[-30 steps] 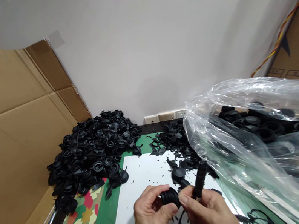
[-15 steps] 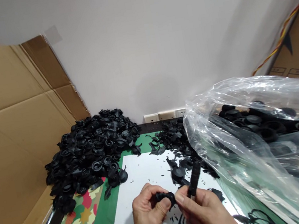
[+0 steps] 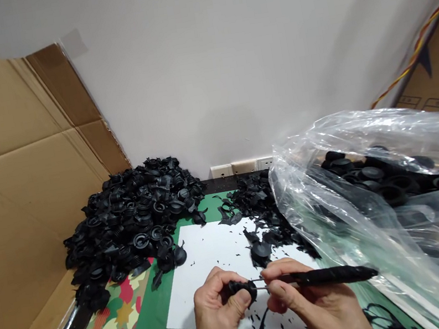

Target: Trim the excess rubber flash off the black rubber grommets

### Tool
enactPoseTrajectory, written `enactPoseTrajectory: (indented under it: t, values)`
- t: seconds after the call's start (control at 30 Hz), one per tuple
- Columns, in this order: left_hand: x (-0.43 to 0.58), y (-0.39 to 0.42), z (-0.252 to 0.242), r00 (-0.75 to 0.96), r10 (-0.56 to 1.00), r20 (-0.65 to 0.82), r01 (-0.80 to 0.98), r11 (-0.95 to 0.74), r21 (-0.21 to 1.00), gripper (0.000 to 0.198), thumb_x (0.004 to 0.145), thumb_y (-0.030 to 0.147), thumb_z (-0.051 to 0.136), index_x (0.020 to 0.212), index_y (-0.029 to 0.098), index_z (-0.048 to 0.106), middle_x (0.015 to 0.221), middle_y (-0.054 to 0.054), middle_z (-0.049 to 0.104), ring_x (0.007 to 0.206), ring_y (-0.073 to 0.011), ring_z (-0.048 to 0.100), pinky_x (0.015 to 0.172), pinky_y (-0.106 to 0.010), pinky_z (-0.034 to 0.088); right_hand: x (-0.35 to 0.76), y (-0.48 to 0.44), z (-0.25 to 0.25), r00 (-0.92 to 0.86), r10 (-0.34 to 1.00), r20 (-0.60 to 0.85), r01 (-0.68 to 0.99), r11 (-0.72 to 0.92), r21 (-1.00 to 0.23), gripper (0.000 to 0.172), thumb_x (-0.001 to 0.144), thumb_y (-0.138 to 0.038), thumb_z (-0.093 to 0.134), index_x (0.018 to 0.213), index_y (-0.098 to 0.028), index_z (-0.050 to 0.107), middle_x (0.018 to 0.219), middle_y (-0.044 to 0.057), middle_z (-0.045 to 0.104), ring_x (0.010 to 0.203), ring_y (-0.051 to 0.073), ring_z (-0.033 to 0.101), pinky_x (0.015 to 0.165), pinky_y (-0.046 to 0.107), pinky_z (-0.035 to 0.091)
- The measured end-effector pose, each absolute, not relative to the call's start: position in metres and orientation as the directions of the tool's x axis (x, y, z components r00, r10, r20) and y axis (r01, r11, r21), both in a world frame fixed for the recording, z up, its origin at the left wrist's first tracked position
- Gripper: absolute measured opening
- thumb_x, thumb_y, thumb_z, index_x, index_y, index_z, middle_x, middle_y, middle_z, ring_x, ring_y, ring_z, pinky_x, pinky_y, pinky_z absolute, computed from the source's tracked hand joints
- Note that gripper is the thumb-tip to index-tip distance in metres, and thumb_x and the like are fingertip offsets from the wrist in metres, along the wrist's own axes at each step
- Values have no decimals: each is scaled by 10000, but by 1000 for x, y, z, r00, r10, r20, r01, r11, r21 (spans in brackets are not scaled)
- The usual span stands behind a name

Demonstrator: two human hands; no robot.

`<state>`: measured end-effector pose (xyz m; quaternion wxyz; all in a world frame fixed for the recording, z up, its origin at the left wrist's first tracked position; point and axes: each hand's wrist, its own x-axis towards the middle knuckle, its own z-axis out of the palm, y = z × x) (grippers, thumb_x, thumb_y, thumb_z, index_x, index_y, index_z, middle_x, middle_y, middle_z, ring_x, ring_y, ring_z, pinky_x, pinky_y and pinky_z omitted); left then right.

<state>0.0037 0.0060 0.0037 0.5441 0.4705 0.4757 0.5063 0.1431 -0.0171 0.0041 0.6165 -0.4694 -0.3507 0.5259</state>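
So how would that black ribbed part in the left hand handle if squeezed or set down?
Probably soft: the part looks like ribbed rubber, pinched by the left hand, tool tip at it. Likely light, since the pile of them heaps loosely. Round, so it may roll on the paper.

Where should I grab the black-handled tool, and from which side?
Take the black-handled tool by its free handle end, from the right: it lies level, sticking out past the right hand. Its thin metal tip sits at the rubber part in the left hand.
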Motion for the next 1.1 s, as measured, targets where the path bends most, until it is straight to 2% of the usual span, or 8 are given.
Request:
enactPoseTrajectory:
  t: [0.23,0.47,0.6,0.67,0.7,0.83,0.93,1.1]
  values:
    - [4,6,3,49,998,-33,-65,36,997,31,627,184,721,656,174,720,628,30,494,523,-90,433,475,-193,330,142,-17,11,186,980,-73,-237,-27,-971,236,678,-425,720,656,-193,678,488,-24,603,493,140,566,517,220,428]
    - [4,5,2,60,998,-6,-27,8,1000,34,628,176,716,659,177,729,632,26,490,540,-100,430,478,-196,331,142,-13,11,144,983,-112,-290,-66,-955,317,673,-486,717,645,-173,682,434,-3,597,473,151,536,517,250,425]
    - [4,6,1,-14,1000,18,12,-18,1000,44,600,141,710,622,177,722,600,28,501,533,-102,442,481,-192,345,139,-21,16,-91,987,-135,-436,-162,-885,450,637,-572,712,480,-167,591,383,-14,509,396,105,443,445,234,351]
    - [3,8,0,-21,999,-36,-39,35,999,30,596,164,720,623,176,717,580,39,486,476,-84,408,435,-187,320,141,-24,17,-217,968,-129,-517,-226,-825,484,564,-611,739,476,-166,570,410,-17,518,363,81,406,418,224,313]
    - [3,9,0,-16,998,-64,-70,62,996,36,595,182,729,628,173,716,575,43,480,455,-75,391,416,-185,306,142,-24,17,-220,966,-136,-529,-235,-815,474,552,-606,751,512,-162,589,414,-19,532,357,75,403,424,219,307]
    - [4,10,-2,6,996,-90,-131,90,987,131,582,262,777,641,159,722,582,40,481,440,-64,386,381,-170,264,150,-17,11,30,976,-218,-419,-185,-889,401,652,-544,722,734,-154,670,382,-23,557,414,114,475,514,231,352]
    - [4,10,-2,28,993,-117,-152,120,981,200,575,327,797,654,160,723,590,41,476,422,-57,383,357,-164,228,150,-13,8,146,967,-208,-356,-145,-923,380,663,-527,714,747,-159,673,409,-22,568,441,139,492,542,252,366]
    - [3,9,0,53,991,-119,-151,126,980,246,578,370,804,685,161,730,592,38,477,439,-64,402,376,-169,253,144,-14,9,198,963,-183,-361,-102,-927,347,646,-513,728,730,-179,685,405,-24,564,453,155,494,530,256,366]
